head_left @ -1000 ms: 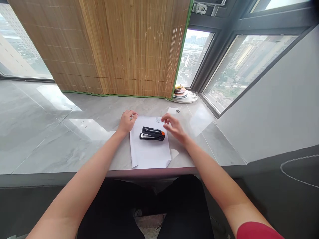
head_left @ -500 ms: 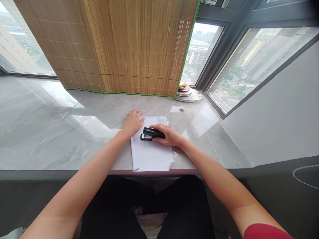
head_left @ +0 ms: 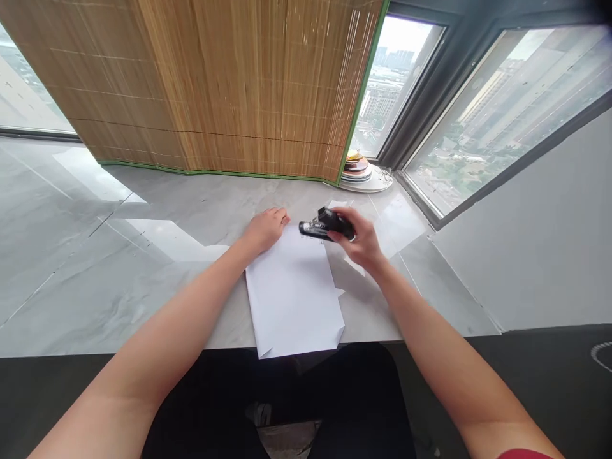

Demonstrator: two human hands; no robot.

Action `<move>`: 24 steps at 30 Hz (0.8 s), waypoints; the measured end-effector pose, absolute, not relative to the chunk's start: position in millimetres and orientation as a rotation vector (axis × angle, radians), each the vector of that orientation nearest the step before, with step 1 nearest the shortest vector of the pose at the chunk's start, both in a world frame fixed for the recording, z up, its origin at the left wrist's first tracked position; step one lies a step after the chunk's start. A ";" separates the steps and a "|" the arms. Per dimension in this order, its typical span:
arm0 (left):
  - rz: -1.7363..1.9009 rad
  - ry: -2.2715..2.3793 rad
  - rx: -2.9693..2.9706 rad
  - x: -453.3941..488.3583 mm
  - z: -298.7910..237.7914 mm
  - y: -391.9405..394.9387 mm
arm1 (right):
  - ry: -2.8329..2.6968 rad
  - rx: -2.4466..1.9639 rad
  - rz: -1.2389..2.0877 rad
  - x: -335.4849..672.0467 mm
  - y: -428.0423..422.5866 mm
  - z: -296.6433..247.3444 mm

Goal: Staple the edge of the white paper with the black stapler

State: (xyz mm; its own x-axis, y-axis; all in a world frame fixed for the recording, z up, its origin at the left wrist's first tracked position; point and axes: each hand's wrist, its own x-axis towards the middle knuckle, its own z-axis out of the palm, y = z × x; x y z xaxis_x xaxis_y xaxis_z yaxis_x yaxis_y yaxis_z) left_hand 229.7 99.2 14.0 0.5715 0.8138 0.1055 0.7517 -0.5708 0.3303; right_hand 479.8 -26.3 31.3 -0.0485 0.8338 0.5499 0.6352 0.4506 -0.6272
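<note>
A stack of white paper sheets (head_left: 291, 293) lies on the grey marble ledge (head_left: 143, 255), its near edge at the ledge's front. My left hand (head_left: 264, 229) rests on the stack's far left corner, fingers curled down onto it. My right hand (head_left: 361, 239) is wrapped round a black stapler (head_left: 321, 225) and holds it lifted just above the stack's far right corner, its nose pointing left.
A bamboo blind (head_left: 215, 89) hangs at the back of the ledge. A pile of plates (head_left: 364, 175) stands in the back right corner by the window. A small paper slip (head_left: 337, 205) lies behind the stapler. My dark-clothed lap is below the ledge.
My right hand closed on the stapler lying on the paper and lifted it up toward the far right corner. The left hand stayed on the far left corner. The view tilted down.
</note>
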 end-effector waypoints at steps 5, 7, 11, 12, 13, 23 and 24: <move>0.384 1.200 2.600 229.4 16.1 100.2 | -1.713 -1.596 0.170 538.9 -5.5 41.4; 0.463 1.246 2.574 228.0 19.5 100.1 | -1.756 -1.632 0.157 554.5 -5.7 35.0; 0.516 1.332 2.514 223.0 22.5 102.2 | -1.940 -1.621 0.230 564.8 -10.8 24.9; 0.518 1.329 2.515 222.1 21.9 103.1 | -1.976 -1.597 0.237 563.0 -11.3 24.5; 0.516 1.320 2.515 221.6 20.9 103.9 | -2.005 -1.570 0.247 559.8 -11.4 24.8; 0.574 0.969 2.708 236.9 20.9 88.2 | -2.056 -1.361 0.361 522.9 -12.4 28.4; 0.526 0.810 2.744 237.9 21.1 85.3 | -2.042 -1.359 0.356 521.8 -12.5 28.0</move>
State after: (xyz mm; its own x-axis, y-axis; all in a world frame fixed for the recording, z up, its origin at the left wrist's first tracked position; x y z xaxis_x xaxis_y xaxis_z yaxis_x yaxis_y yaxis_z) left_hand 237.9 85.3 21.1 0.7824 0.5600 0.2725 0.4765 -0.8200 0.3170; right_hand 521.8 -12.5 28.0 -0.2507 0.8962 0.3661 0.7196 0.4255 -0.5488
